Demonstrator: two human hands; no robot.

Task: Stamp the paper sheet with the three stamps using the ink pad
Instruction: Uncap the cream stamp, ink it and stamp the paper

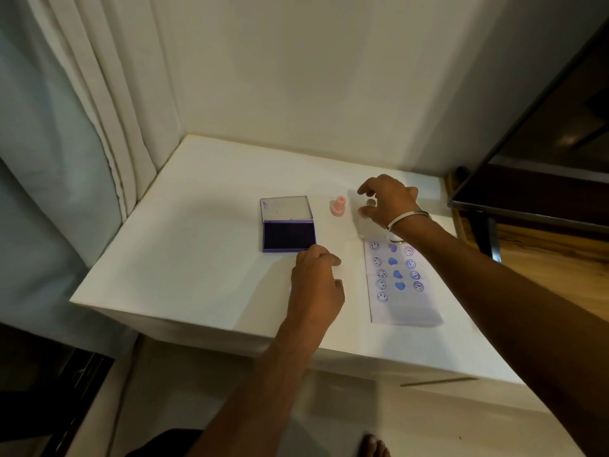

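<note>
Her right hand (385,201) hovers spread over a blurred clear stamp (364,222) beside the pink stamp (338,206), left hand (316,282) loosely curled by the open ink pad (289,235); she should grip upright, ink evenly, then fill the paper sheet's (403,285) unfinished row.

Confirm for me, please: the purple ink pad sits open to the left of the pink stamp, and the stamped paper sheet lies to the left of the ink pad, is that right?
Not quite. The purple ink pad does sit open to the left of the pink stamp, but the stamped paper sheet lies to the right of the ink pad, not the left, as the head view shows.
</note>
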